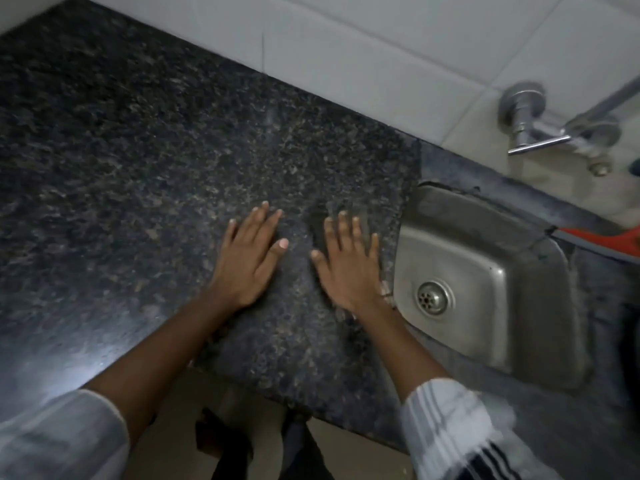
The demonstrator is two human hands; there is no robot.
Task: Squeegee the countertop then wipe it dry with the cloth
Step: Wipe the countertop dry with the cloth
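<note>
Countertop (138, 150) of dark speckled granite meets white wall tiles (346, 46).

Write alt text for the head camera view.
Two bare hands, left hand and right hand, lie flat and empty on a dark speckled countertop. A steel sink sits to the right, below a wall tap; no cloth is recognisable.

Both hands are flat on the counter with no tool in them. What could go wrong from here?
1. Neither the left hand nor the right hand holds a squeegee or cloth, and no cloth is visible, so the person may have to hunt for one.
2. The counter looks glossy near its front edge; if wet, palms may slip.
3. The sink sits right beside the right hand; a fast sweep could knock its rim.
</note>
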